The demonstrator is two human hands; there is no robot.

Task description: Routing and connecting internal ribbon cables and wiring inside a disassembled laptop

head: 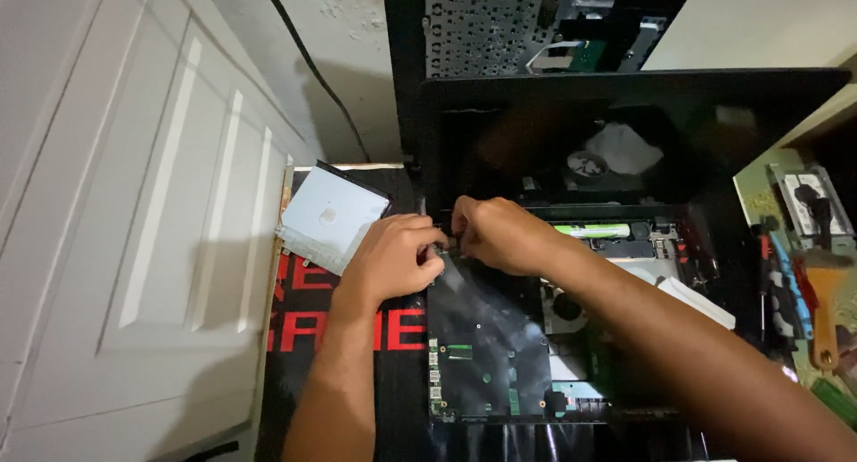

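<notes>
Two hands meet at the upper left corner of an opened laptop (536, 337). Left hand (388, 261) has its fingers curled and its grip closed on a small part at that corner, too hidden to name; right hand (500, 234) pinches the same spot, fingertips touching the left's. Below them lies the dark circuit board (486, 337), with a fan (564, 306) beside it. A flat silver drive (328, 216) rests just left on the bench (393, 332). Tools (808, 283) lie far right.

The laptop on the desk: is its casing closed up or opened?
Opened. The laptop lies with its circuit board, fan and green cylinder bare.
</notes>
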